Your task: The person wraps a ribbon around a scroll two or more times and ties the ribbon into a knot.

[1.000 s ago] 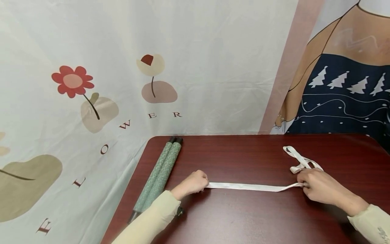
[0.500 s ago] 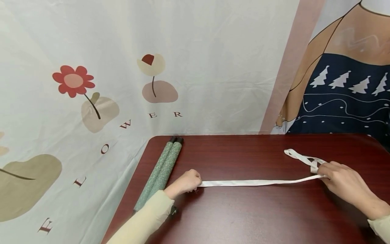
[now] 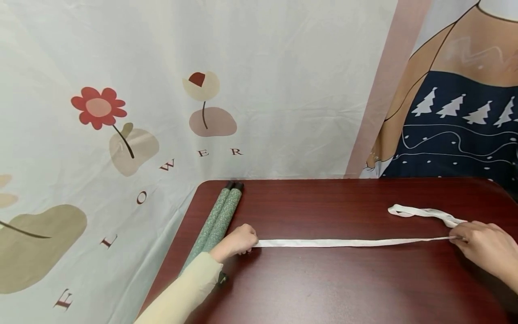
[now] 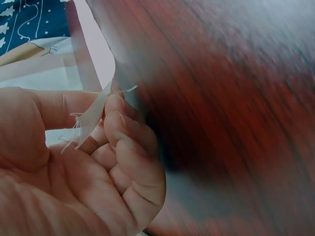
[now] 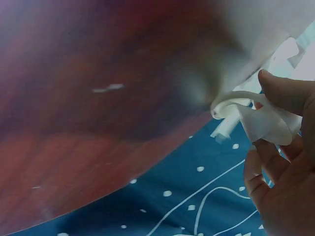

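Observation:
A white cloth ribbon point(image 3: 323, 243) runs taut across the table between both hands. My left hand point(image 3: 236, 240) pinches its frayed end point(image 4: 88, 120) between thumb and curled fingers, as the left wrist view shows. At the right, my right hand point(image 3: 487, 245) grips the ribbon farther along. Loose folds of ribbon point(image 5: 266, 120) bunch between its thumb and fingers in the right wrist view. A slack loop point(image 3: 421, 211) of the same ribbon trails leftward from that hand, over the table.
Two green speckled rods point(image 3: 220, 220) with black ends lie side by side on the dark red wood table point(image 3: 323, 283), left of the left forearm. A printed curtain point(image 3: 291, 90) hangs behind the table's far edge.
My right hand has moved to the right, and the left hand slightly to the left. The stretch of ribbon between them has grown longer and straighter. The slack loop has been drawn rightward.

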Tool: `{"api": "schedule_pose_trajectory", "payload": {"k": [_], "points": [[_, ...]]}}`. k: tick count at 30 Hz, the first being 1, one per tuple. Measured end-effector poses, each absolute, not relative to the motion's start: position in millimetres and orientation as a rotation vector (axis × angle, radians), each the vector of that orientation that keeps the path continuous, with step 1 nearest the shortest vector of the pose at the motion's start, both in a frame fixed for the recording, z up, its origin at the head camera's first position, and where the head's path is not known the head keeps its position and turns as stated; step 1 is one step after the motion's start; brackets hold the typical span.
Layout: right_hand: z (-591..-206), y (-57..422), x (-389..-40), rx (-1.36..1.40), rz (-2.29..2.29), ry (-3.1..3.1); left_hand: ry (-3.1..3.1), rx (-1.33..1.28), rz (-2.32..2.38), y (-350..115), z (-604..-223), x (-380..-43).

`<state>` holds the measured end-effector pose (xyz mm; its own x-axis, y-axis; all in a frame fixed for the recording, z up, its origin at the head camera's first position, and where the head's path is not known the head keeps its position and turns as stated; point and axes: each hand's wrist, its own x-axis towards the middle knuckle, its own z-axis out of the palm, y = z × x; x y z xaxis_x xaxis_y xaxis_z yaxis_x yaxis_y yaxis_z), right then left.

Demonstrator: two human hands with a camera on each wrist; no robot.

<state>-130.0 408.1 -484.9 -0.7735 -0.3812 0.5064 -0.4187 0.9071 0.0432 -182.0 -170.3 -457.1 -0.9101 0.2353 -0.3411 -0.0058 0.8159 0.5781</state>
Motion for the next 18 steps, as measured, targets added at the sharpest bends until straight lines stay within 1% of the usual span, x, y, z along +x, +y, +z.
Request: {"api": "schedule_pose_trajectory", "payload": {"k": [10,18], "points": [[-503,430,-120,0.392,0.141,-2.525,2.628,0.139,0.79,-184,-454,-184],[-511,439,-116,0.411,0.238,-2.494,2.642,0.164,0.753,-194,-451,-184]]}}
